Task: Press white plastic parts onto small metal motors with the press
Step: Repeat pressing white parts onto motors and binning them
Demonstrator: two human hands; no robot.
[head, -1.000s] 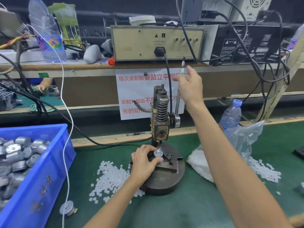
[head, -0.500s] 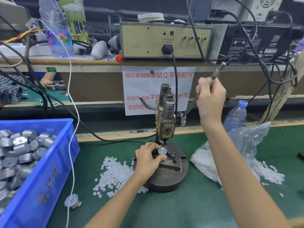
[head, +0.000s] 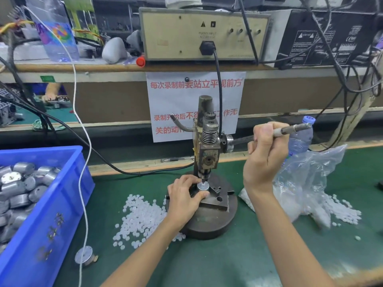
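Lever (head: 290,129) has been pulled from upright to near level by right hand (head: 267,154), fingers wrapped round it. Ram is brought down onto motor (head: 202,186), pinched by left hand (head: 184,201) on press (head: 208,150) fixture. Pressing judged underway.

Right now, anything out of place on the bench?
One motor lies alone on the green mat, outside the blue bin. White plastic parts are strewn loose left of the press base, and more spill from the plastic bag.
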